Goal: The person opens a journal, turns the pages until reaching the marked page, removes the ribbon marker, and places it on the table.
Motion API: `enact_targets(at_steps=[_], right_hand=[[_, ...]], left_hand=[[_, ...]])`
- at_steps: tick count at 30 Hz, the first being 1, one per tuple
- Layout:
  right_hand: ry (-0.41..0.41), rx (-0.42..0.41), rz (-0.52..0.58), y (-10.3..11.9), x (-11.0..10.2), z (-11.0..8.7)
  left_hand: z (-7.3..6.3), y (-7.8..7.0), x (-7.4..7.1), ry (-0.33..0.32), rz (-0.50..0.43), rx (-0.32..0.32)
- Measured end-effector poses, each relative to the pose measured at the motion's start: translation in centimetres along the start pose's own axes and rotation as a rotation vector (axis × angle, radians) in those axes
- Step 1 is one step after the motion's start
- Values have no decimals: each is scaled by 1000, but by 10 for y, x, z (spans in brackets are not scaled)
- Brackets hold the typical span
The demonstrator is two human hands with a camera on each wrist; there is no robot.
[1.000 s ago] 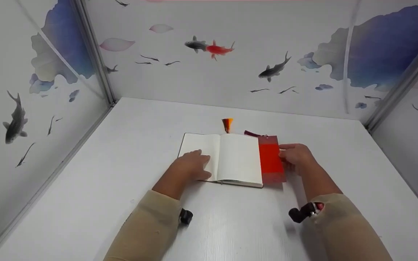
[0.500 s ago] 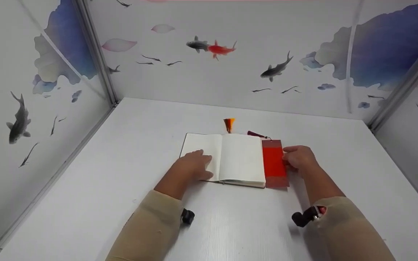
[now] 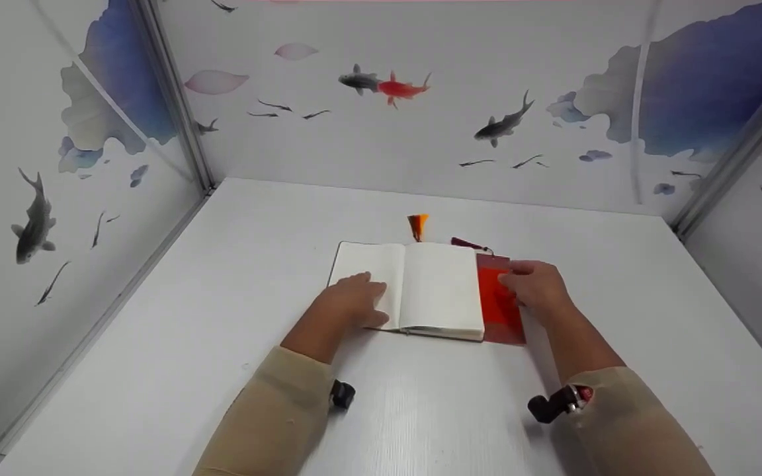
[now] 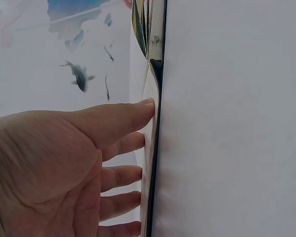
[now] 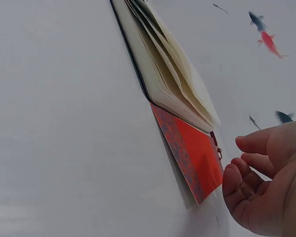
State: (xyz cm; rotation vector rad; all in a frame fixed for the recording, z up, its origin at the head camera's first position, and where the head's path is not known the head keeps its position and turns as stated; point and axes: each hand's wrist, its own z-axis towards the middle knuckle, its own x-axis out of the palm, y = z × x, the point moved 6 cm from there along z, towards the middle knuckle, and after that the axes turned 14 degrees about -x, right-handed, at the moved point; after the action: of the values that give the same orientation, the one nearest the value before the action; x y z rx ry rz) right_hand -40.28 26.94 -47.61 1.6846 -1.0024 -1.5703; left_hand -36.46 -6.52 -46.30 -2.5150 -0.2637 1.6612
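red card (image 3: pixel 499 307) lay along right edge of notebook (image 3: pixel 442 284) | long axis ran near-to-far | right hand (image 3: pixel 540 289) was nearer, at card's right, thumb apart from fingers | left hand (image 3: pixel 352 301) lay spread on notebook

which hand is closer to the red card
Right. The right hand is at the outer edge of the red card; the left hand rests on the left page of the open book, with the right page between it and the card.
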Motion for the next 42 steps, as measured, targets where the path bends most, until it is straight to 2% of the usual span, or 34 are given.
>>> enact_targets(at_steps=[6, 10, 14, 20, 24, 28, 35, 39, 42], right_hand=[[0, -47, 29, 11, 16, -9], [6, -97, 2, 22, 26, -17], [47, -188, -99, 33, 33, -25], [142, -352, -309, 41, 46, -34], [205, -469, -365, 42, 55, -37], [274, -509, -418, 40, 66, -38], [399, -595, -678, 36, 83, -40], [468, -630, -679, 33, 85, -46], [488, -633, -670, 31, 85, -49]], left_hand=[[2, 1, 1, -4, -11, 0], [3, 1, 1, -2, -7, 7], [3, 1, 1, -4, -12, 7], [4, 1, 2, -15, -6, 12], [5, 2, 2, -30, 18, 29], [4, 4, 2, -24, 14, 26], [1, 4, 2, -24, 17, 22], [1, 3, 1, -23, 20, 23], [1, 2, 0, -20, 20, 26]])
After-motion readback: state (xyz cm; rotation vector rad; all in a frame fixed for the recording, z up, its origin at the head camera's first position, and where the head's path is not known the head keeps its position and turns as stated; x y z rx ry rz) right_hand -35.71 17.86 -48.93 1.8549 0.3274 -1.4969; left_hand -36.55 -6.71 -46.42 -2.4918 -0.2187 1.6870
